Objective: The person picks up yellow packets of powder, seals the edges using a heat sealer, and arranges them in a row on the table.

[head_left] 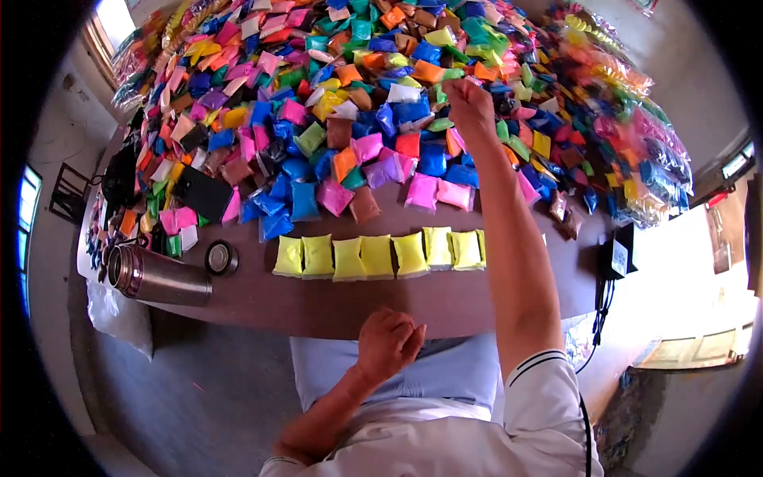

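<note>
One row, yellow packets (pixel 347 258), lined together, presumably keeping colour apart; mixed packet heap (pixel 382 169) beyond row, right hand (pixel 470 103) there, fingers bunched, contents unclear; left hand (pixel 387 343) nearside of row, curled closed.

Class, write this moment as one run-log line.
right hand: at packet pile, grip unclear; left hand: near table edge, nothing visible held; yellow packets: in a row; flask: beside lid

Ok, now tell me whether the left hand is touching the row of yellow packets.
Apart. The head view shows a strip of brown tabletop between the left hand and the yellow packets.
</note>
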`<action>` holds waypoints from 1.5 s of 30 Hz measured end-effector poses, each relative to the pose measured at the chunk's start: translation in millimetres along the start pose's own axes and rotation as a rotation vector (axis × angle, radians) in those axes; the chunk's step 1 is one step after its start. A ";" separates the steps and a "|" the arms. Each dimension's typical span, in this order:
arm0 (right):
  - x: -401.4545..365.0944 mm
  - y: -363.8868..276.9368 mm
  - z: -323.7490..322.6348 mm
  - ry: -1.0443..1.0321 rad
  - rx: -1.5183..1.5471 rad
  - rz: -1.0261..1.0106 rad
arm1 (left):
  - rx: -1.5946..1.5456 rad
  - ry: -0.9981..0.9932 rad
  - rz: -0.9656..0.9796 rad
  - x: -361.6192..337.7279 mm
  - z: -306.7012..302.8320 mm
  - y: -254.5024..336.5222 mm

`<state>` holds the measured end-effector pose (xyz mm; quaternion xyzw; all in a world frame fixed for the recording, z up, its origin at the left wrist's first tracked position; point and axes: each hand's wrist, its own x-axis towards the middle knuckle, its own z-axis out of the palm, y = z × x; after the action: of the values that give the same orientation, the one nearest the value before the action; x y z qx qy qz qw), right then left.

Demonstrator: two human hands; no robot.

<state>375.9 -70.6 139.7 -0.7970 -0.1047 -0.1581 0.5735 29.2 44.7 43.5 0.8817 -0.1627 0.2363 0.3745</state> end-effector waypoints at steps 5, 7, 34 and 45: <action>44.5 13.0 39.8 -0.056 -0.349 -0.054 | -0.040 -0.013 -0.010 1.1 0.5 -1.9; 54.9 19.3 54.3 -0.058 -0.426 -0.076 | -0.035 -0.070 -0.013 -0.4 -3.2 -1.1; 108.4 42.6 100.1 -0.263 -0.777 -0.146 | -0.062 -0.066 0.000 2.4 -2.8 -5.5; -6.0 -44.0 4.5 -0.307 0.313 0.162 | -0.054 -0.145 -0.032 -5.5 -0.3 -6.6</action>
<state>355.6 -52.1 174.9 -0.7190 -0.1496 0.0294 0.6781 27.6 49.9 36.8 0.8886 -0.1817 0.1612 0.3890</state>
